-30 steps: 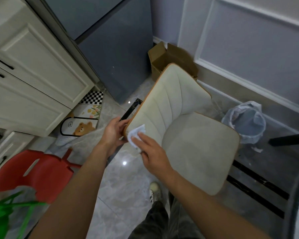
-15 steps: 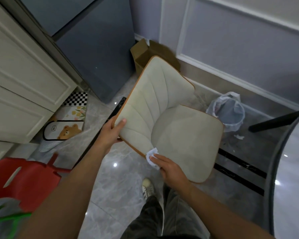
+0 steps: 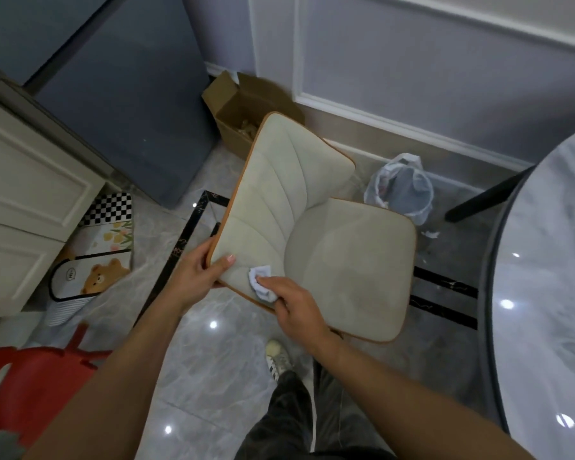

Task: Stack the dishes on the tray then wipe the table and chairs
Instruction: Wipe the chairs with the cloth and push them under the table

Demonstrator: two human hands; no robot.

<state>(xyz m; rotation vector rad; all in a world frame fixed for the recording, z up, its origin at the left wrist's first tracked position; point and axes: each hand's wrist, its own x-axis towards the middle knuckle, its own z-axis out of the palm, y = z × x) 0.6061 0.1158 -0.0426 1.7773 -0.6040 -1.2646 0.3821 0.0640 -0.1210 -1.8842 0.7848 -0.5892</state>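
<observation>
Chair [image 3: 312,247] backrest gripped by left hand [image 3: 196,277] (right hand [image 3: 296,310] presses tissue [image 3: 261,282]).

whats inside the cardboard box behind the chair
The open cardboard box shows some brownish crumpled material, too unclear to identify. The chair backrest covers its near corner, so the rest is hidden.

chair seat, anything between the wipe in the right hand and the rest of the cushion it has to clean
Nothing visible. The right hand presses the white wipe at the near corner of the chair, and the seat cushion beyond it is bare. The left hand only grips the backrest's edge, off to the side.
</observation>
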